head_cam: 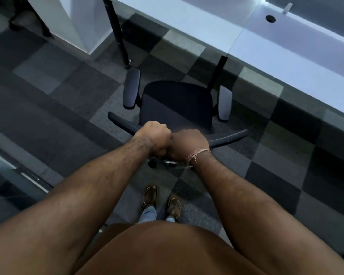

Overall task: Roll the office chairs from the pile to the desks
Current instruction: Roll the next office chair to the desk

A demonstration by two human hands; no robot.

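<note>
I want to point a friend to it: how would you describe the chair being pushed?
Find the long white desk. In front of it stands the office chair, dark seat, grey armrests. Both hands grip its curved backrest top, left hand, right hand.

One office chair (177,104) — two hands (153,135) — two desks (207,22).

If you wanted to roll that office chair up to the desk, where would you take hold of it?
Probably by the top edge of the backrest, from behind, as both hands do here. The left hand and the right hand curl over it side by side at the middle. That edge is the highest part, and the seat faces the desk, so a push from there should roll it straight in.
</note>
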